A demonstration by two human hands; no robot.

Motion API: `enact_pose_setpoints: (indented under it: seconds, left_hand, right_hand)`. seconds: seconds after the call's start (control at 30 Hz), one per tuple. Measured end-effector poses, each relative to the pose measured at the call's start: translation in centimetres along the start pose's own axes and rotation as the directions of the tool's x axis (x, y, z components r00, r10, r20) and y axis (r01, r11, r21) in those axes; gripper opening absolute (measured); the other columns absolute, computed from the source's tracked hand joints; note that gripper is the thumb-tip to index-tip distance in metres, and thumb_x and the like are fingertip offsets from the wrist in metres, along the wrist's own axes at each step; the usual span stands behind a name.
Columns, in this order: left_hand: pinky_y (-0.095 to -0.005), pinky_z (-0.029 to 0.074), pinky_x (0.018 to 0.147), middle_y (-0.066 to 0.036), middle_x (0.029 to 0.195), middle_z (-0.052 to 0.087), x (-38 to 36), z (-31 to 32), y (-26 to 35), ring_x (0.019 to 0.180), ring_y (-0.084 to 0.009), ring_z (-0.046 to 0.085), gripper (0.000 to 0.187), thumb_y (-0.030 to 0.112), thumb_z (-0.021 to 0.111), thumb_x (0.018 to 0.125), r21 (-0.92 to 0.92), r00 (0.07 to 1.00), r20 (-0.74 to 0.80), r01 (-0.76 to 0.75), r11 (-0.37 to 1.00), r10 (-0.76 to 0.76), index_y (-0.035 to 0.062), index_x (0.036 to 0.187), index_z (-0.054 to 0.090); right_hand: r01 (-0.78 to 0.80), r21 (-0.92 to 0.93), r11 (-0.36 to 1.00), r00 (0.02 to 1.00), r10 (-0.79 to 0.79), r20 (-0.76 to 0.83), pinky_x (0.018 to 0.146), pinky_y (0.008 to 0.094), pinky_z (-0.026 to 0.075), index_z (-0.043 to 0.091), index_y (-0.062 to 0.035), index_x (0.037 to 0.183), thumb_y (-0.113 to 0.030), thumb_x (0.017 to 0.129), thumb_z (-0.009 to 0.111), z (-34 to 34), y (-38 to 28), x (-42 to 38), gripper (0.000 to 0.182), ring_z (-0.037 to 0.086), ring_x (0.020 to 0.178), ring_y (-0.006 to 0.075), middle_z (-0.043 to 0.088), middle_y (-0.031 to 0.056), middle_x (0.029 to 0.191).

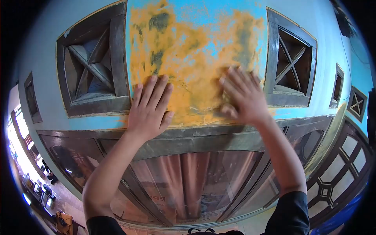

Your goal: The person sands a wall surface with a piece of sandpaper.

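Note:
My left hand (150,107) lies flat on the lower left of a wall panel (188,58) patched in orange, blue and dark grey, its fingers apart and pointing up. On the panel's lower right is my right hand (244,96), slightly blurred, with the fingers spread and the thumb apart. Whether something thin lies under the right palm cannot be made out. Nothing shows in the left hand. Just below both hands runs a dark wooden frame (196,139).
Wooden vents with crossed bars flank the panel, one on the left (92,64) and one on the right (291,62). Glass with a reddish curtain (188,180) is below. A panelled door (338,176) stands at the right. Various objects lie on the floor at far left.

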State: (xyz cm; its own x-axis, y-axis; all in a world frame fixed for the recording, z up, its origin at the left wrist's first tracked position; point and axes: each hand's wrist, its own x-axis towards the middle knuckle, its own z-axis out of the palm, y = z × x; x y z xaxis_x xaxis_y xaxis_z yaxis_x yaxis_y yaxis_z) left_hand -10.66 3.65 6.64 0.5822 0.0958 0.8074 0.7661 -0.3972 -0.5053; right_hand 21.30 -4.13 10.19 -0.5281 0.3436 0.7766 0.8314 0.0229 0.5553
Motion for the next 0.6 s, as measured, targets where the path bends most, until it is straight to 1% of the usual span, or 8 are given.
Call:
enact_pose_setpoints:
  seconds: [0.1,0.2,0.27,0.33,0.4,0.5,0.53,0.6]
  left_hand:
    - [-0.0536,0.014,0.120,-0.008,0.161,0.027,3.9,-1.7,-1.6,0.149,-0.0316,0.022,0.062,0.036,0.047,0.095,-0.043,0.999,-0.044,-0.016,0.999,0.014,0.0135,0.152,0.035]
    - [-0.0523,0.018,0.119,-0.005,0.160,0.029,7.7,-2.0,-3.2,0.148,-0.0286,0.024,0.062,0.034,0.052,0.095,-0.022,0.984,-0.175,0.005,1.000,-0.008,0.0175,0.152,0.036]
    - [-0.0520,0.019,0.119,-0.004,0.160,0.030,9.1,-1.9,-4.0,0.148,-0.0276,0.025,0.061,0.034,0.052,0.095,-0.004,0.969,-0.245,0.031,1.000,-0.031,0.0177,0.152,0.036]
    - [-0.0517,0.020,0.119,-0.004,0.159,0.030,9.7,-1.9,-4.3,0.148,-0.0267,0.025,0.061,0.034,0.051,0.096,0.020,0.960,-0.275,0.059,0.998,-0.051,0.0173,0.152,0.036]
    - [-0.0521,0.019,0.120,-0.004,0.159,0.030,9.8,-1.6,-4.4,0.148,-0.0264,0.025,0.058,0.034,0.048,0.098,0.033,0.960,-0.277,0.054,0.998,-0.043,0.0178,0.152,0.035]
    - [-0.0523,0.019,0.120,-0.004,0.159,0.030,9.7,-1.7,-4.6,0.148,-0.0262,0.025,0.056,0.034,0.045,0.099,0.046,0.958,-0.281,0.065,0.997,-0.050,0.0182,0.153,0.035]
    - [-0.0524,0.019,0.120,-0.004,0.160,0.030,9.7,-1.6,-4.5,0.148,-0.0263,0.025,0.056,0.034,0.045,0.099,0.042,0.958,-0.282,0.068,0.997,-0.054,0.0185,0.153,0.035]
    - [-0.0527,0.018,0.120,-0.003,0.160,0.029,9.6,-1.4,-4.4,0.148,-0.0265,0.025,0.056,0.034,0.044,0.100,0.038,0.957,-0.284,0.075,0.996,-0.061,0.0191,0.153,0.035]
  right_hand:
    - [-0.187,-0.052,0.981,0.944,0.165,-0.284,0.119,0.0549,0.016,0.036,-0.0232,0.152,-0.063,0.090,0.048,-0.8,4.7,6.5,0.075,0.025,0.148,0.0339,0.030,0.0113,0.160]
    - [-0.205,-0.027,0.978,0.886,0.174,-0.431,0.119,0.0540,0.016,0.037,-0.0181,0.152,-0.056,0.091,0.052,-0.6,4.0,10.9,0.073,0.023,0.148,0.0350,0.029,0.0130,0.160]
    - [-0.140,0.029,0.990,0.929,0.142,-0.341,0.119,0.0552,0.016,0.034,-0.0192,0.153,-0.060,0.090,0.049,-0.6,0.4,10.8,0.076,0.025,0.148,0.0338,0.029,0.0120,0.160]
    - [0.063,0.134,0.989,0.985,-0.040,-0.168,0.120,0.0539,0.017,0.033,-0.0155,0.153,-0.059,0.091,0.048,-0.4,-4.6,8.3,0.077,0.027,0.147,0.0318,0.030,0.0121,0.159]
    - [0.286,0.175,0.942,0.958,-0.279,-0.065,0.120,0.0532,0.015,0.033,-0.0144,0.153,-0.059,0.092,0.048,0.3,-4.9,5.3,0.077,0.027,0.147,0.0333,0.031,0.0121,0.159]
    - [0.025,0.030,0.999,0.992,-0.021,-0.128,0.121,0.0523,0.016,0.032,-0.0141,0.153,-0.057,0.092,0.048,-1.2,0.2,6.6,0.076,0.028,0.147,0.0306,0.031,0.0104,0.159]
    - [-0.084,0.002,0.996,0.973,0.082,-0.215,0.120,0.0527,0.016,0.032,-0.0128,0.153,-0.056,0.092,0.049,-1.0,2.1,7.9,0.076,0.028,0.147,0.0311,0.033,0.0110,0.158]
    - [-0.162,-0.002,0.987,0.907,0.148,-0.394,0.120,0.0534,0.016,0.032,-0.0120,0.153,-0.055,0.092,0.049,-1.0,4.1,10.1,0.076,0.028,0.146,0.0324,0.035,0.0128,0.156]
